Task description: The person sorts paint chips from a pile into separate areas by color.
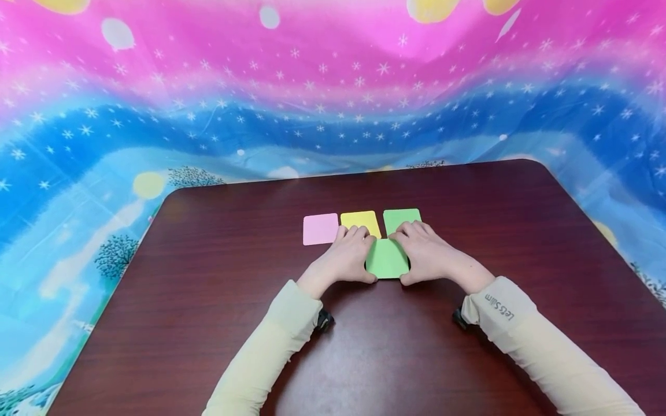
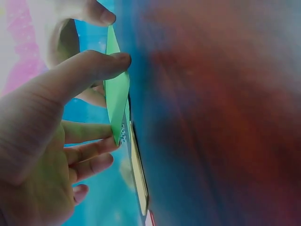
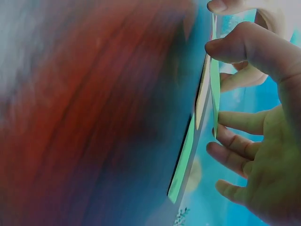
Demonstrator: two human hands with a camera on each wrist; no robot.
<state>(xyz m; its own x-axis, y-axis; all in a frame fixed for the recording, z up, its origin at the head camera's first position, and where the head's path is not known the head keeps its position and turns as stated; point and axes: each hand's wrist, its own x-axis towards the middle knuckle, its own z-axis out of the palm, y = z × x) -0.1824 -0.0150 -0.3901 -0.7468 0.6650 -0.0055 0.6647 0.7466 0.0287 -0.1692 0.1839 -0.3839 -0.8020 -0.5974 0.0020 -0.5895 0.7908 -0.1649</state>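
Observation:
Between both hands is a square green paper sheet (image 1: 387, 260), slightly bowed and raised off the tabletop in the wrist views. My left hand (image 1: 343, 257) pinches its left side, with the thumb (image 2: 110, 65) at the near edge and fingertips at the far edge. On the opposite side my right hand (image 1: 432, 257) grips it the same way, its thumb (image 3: 230, 49) near the front corner. Just beyond the hands lie a yellow square (image 1: 359, 219) and a second green square (image 1: 402, 216), both partly covered by fingers. A pink square (image 1: 319, 229) lies left of the yellow one.
The dark reddish-brown table (image 1: 208, 289) has rounded far corners. A pink and blue patterned cloth (image 1: 333, 86) hangs behind it and down its sides. Both forearms, in pale sleeves (image 1: 270, 341), reach in from the near edge, with a dark wrist device (image 1: 325, 320) on the left one.

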